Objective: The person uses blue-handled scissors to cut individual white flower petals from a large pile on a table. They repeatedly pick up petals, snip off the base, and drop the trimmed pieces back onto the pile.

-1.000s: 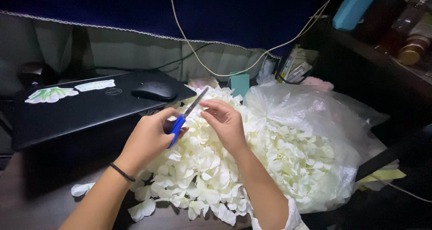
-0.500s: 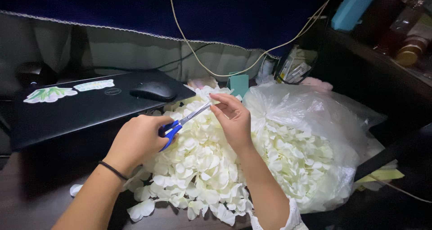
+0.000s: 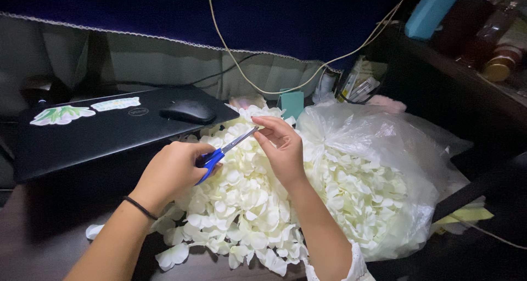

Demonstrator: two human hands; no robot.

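A: Scissors (image 3: 224,150), blue-handled, are sitting in the left hand (image 3: 174,171), whose fingers are closed through the loops. Compared with a second ago they are lying much flatter: the blades were pointing steeply up and away, and now they are slanting only gently.

B: And the right hand (image 3: 285,149)?

A: It is rising slightly and meeting the blade tips, with thumb and fingertips pinched together on something small and pale. I cannot tell exactly what; it is probably one of the petals. Since half a second ago very little is shifting, so the two hands seem to be settling into a cut rather than travelling.

B: Which way are the scissors pointing?

A: Their long axis is running from the handles at lower left to the tips at upper right, toward the right hand's fingers. The blades are looking nearly shut, though the gap is too fine to judge.

B: Where is all this happening?

A: Just above a heap of cream artificial petals (image 3: 241,204) spreading over the dark worktop (image 3: 49,231), beside a clear plastic bag (image 3: 384,149) holding more of them. A closed black laptop (image 3: 99,127) with a mouse (image 3: 188,112) on it is lying to the left.
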